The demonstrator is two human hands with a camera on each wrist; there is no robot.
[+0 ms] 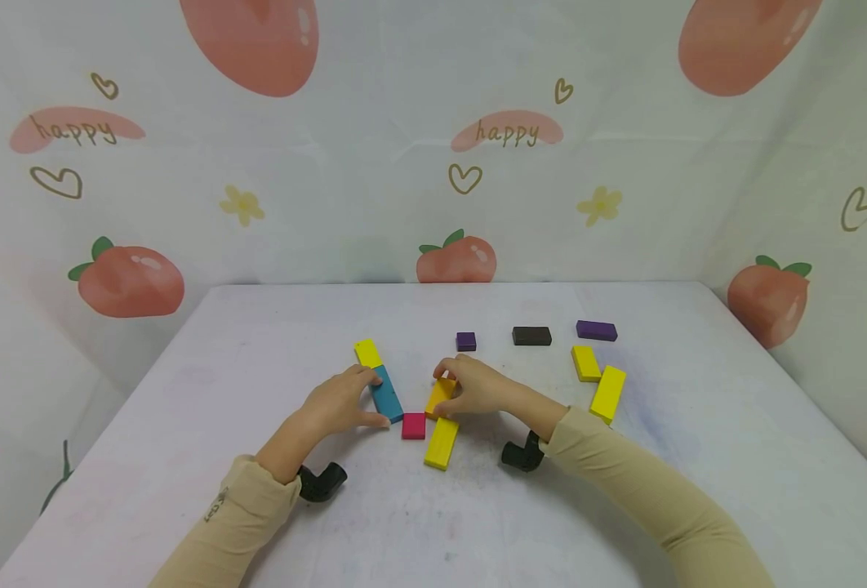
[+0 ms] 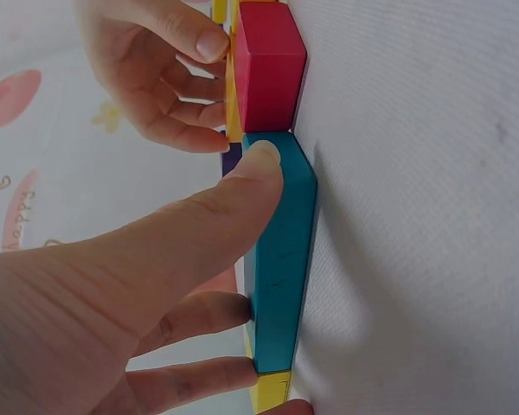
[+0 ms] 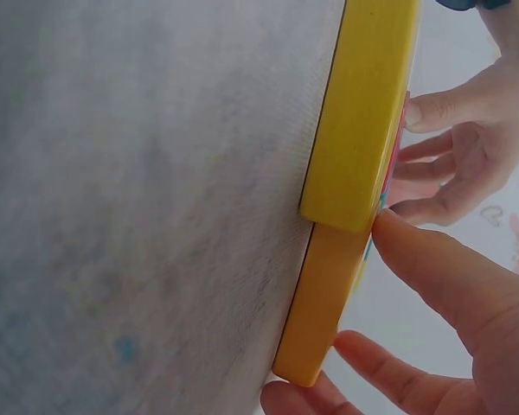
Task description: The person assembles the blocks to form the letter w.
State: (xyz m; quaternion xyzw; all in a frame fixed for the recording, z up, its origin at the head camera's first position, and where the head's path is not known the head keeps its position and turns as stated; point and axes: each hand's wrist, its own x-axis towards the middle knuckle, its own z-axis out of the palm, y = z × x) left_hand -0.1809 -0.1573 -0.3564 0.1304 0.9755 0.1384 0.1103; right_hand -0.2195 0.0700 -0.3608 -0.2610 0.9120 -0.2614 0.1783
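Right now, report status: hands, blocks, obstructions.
Left hand grips teal block, thumb and fingers. Right hand holds orange block. Red block sits between them; yellow block abuts orange.

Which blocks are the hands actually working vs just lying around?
In hand:
left hand grips the blue block
right hand grips the orange block
red block and yellow block beside them

Lying about:
small purple block
brown block
purple block
two yellow blocks

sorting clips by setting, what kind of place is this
Probably a small staged tabletop booth, not a lived-in room: a white table walled by a peach-print "happy" backdrop cloth, with only coloured blocks such as the teal block under the hands.
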